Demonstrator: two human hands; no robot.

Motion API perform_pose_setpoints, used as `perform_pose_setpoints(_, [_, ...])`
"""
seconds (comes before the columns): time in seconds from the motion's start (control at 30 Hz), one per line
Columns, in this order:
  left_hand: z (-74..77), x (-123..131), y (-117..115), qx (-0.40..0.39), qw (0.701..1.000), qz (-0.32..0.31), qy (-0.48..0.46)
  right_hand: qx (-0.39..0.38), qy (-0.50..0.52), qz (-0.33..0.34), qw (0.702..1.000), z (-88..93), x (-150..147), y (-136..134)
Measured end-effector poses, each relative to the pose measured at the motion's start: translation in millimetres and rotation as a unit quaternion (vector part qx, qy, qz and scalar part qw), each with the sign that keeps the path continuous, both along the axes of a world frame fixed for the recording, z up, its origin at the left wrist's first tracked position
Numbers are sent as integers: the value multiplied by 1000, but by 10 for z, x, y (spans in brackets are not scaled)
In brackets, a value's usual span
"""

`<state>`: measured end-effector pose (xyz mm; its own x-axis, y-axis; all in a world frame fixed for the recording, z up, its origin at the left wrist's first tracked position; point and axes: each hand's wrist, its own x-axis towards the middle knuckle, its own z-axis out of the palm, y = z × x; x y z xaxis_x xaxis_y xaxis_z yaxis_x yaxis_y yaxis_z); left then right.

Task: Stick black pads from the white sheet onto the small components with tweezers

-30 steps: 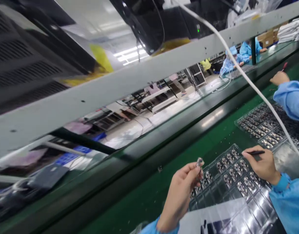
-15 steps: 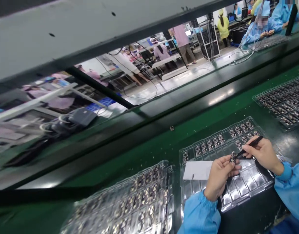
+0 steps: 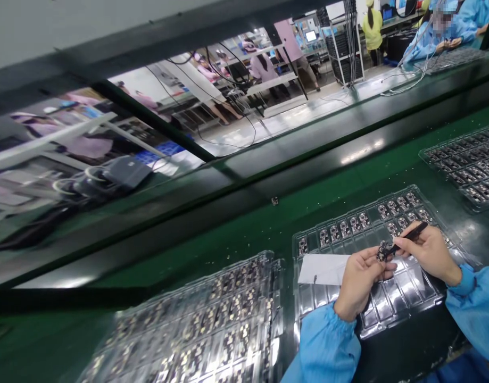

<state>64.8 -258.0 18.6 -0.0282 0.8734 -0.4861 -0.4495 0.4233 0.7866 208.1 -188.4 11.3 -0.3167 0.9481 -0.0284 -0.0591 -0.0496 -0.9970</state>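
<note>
My left hand (image 3: 358, 282) pinches a small circuit board (image 3: 383, 250) between thumb and fingers, just above a clear plastic tray (image 3: 391, 314). My right hand (image 3: 425, 249) grips black tweezers (image 3: 407, 237) whose tip touches that board. The tray's far rows hold several small boards (image 3: 348, 227); its near pockets are bare. A white paper sheet (image 3: 322, 268) lies on the tray beside my left hand. Both arms wear blue sleeves.
A second tray full of small boards (image 3: 212, 330) lies at the left on the green belt (image 3: 268, 234). A third tray (image 3: 467, 170) sits at the far right. A dark rail (image 3: 244, 175) runs behind the belt. Other people in blue work at the far right (image 3: 439, 32).
The camera swung down and left from the overhead rail to the trays. My left hand brought the small board down over the tray, and the tweezers' tip came to meet it.
</note>
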Motion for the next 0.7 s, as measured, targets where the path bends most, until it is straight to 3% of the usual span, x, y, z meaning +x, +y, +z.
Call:
perform_pose_setpoints(0.4, [43,1,3,-9,1000,7,6,-12,8,-9,1000,25,-39,-19])
perform_pose_setpoints(0.7, [4,12,-4,-18,999,20,22,72,-24,17,997,-28,-7,-48])
